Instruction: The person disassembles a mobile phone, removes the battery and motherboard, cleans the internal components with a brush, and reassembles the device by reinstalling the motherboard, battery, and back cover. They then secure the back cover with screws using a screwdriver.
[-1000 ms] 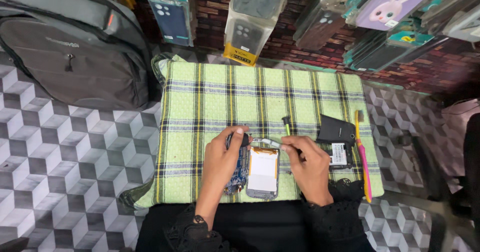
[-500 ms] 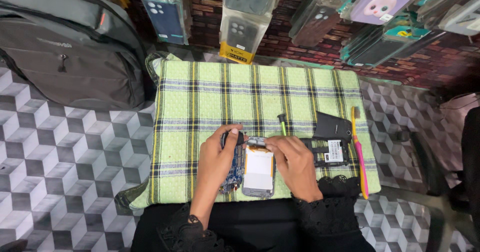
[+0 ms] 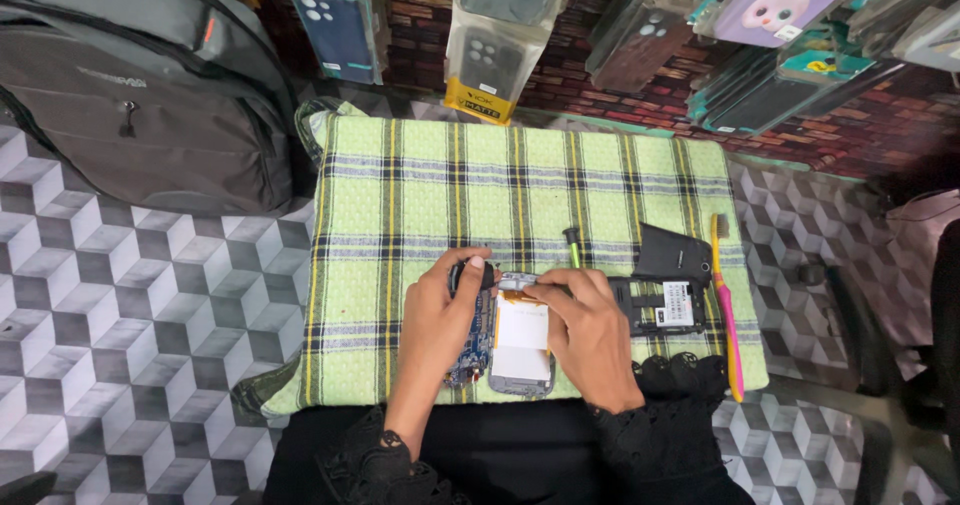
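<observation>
An opened small phone with a white and orange battery lies near the front edge of a green plaid cloth. My left hand grips its left side, over a blue circuit board, thumb and fingers pinching the top corner. My right hand rests on the phone's right side, fingertips on its top edge. Whether the right hand holds a tool is hidden.
A green-handled screwdriver, a black back cover, a black phone frame and a pink and yellow toothbrush lie to the right. A grey backpack sits at the left. Packaged phone cases hang behind.
My hands and the phone stay together at the cloth's front; my right hand has shifted slightly left onto the phone's top edge. The view has drifted a little.
</observation>
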